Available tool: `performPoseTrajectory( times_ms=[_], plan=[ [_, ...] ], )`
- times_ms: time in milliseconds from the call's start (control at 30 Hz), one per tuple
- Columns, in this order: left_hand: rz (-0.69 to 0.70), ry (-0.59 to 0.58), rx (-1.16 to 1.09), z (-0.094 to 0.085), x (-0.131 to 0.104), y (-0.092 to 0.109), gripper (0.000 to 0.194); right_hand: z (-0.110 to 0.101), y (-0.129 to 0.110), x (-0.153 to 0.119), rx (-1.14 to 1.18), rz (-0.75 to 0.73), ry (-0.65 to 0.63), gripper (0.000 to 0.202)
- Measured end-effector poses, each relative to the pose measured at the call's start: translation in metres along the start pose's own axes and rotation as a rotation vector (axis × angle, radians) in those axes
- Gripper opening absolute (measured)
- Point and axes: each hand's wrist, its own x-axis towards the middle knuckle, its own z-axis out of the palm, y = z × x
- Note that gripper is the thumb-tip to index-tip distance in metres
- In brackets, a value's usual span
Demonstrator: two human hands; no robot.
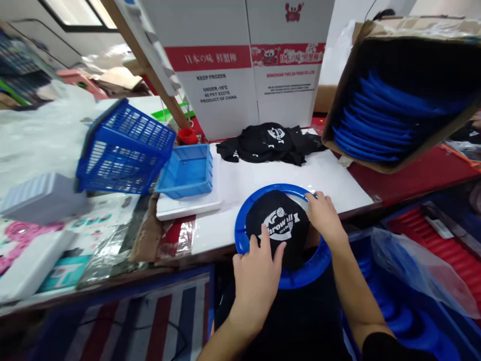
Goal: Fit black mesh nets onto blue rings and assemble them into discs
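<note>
A blue plastic ring (244, 210) rests against the table's front edge, tilted toward me. Inside it lies a round black fabric piece (296, 248) with a white printed logo; a gap shows between cloth and ring at the upper right. My right hand (323, 213) grips the ring's upper right rim, fingers over it. My left hand (258, 263) lies over the lower left of the cloth with its fingers spread, fingertips near the logo. More black printed fabric pieces (268, 143) are heaped on the white board (248, 173) beyond the ring.
A carton (334, 115) of stacked blue rings (376, 123) stands tilted at right. To the left are a shallow blue tray (188, 173) and a tipped blue basket (124, 150). White cartons (221, 113) stand behind. Below right, a blue crate (456, 321) holds more blue rings.
</note>
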Motion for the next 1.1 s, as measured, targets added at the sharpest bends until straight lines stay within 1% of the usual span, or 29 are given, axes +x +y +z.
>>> performPoseTrajectory(
  times_ms=[67,133,200,233,267,333,400,433,467,500,567,633,667,733,800,867,933,1000,1067,1100],
  plan=[
    [-0.003,-0.08,-0.017,-0.005,0.003,-0.006,0.062,0.005,-0.006,0.026,-0.011,-0.116,-0.054,0.042],
    [0.001,-0.106,-0.007,-0.012,0.019,-0.013,0.063,0.005,-0.014,0.054,0.011,-0.227,-0.117,0.043],
    [0.052,-0.08,0.016,-0.022,0.053,-0.019,0.063,0.001,-0.021,0.077,0.054,-0.31,-0.184,0.04],
    [0.101,-0.069,0.024,-0.027,0.076,-0.021,0.06,-0.002,-0.025,0.085,0.065,-0.332,-0.207,0.038],
    [0.185,-0.08,0.022,-0.031,0.101,-0.023,0.055,-0.005,-0.028,0.089,0.06,-0.343,-0.215,0.036],
    [0.386,-0.15,-0.01,-0.036,0.155,-0.024,0.043,-0.01,-0.035,0.087,0.01,-0.351,-0.19,0.033],
    [0.557,-0.204,-0.055,-0.031,0.201,-0.025,0.033,-0.01,-0.041,0.072,-0.059,-0.348,-0.144,0.029],
    [0.635,-0.223,-0.079,-0.026,0.218,-0.026,0.03,-0.007,-0.042,0.063,-0.082,-0.338,-0.129,0.029],
    [0.709,-0.235,-0.088,-0.019,0.23,-0.028,0.028,-0.004,-0.042,0.054,-0.094,-0.32,-0.119,0.029],
    [0.773,-0.229,-0.103,-0.012,0.237,-0.03,0.028,0.0,-0.042,0.047,-0.092,-0.304,-0.111,0.03],
    [0.892,-0.199,-0.148,0.002,0.238,-0.033,0.034,0.009,-0.036,0.038,-0.055,-0.307,-0.102,0.033],
    [0.964,-0.166,-0.187,0.011,0.229,-0.037,0.043,0.016,-0.028,0.039,0.009,-0.361,-0.105,0.036],
    [0.977,-0.16,-0.181,0.012,0.223,-0.039,0.044,0.018,-0.024,0.043,0.05,-0.397,-0.108,0.036],
    [0.936,-0.163,-0.124,0.01,0.211,-0.043,0.043,0.02,-0.018,0.054,0.142,-0.457,-0.109,0.035],
    [0.832,-0.178,-0.077,0.006,0.204,-0.046,0.043,0.017,-0.015,0.069,0.186,-0.515,-0.108,0.032],
    [0.722,-0.194,-0.096,0.002,0.203,-0.049,0.042,0.01,-0.018,0.083,0.147,-0.62,-0.125,0.03],
    [0.638,-0.192,-0.154,0.002,0.206,-0.052,0.037,0.002,-0.024,0.095,0.082,-0.756,-0.143,0.033],
    [0.601,-0.183,-0.22,0.006,0.211,-0.054,0.032,-0.005,-0.028,0.104,0.072,-0.839,-0.143,0.037],
    [0.604,-0.175,-0.297,0.012,0.216,-0.055,0.028,-0.008,-0.029,0.113,0.142,-0.84,-0.159,0.037],
    [0.61,-0.173,-0.341,0.015,0.218,-0.056,0.024,-0.008,-0.028,0.117,0.208,-0.82,-0.19,0.035]
  ],
)
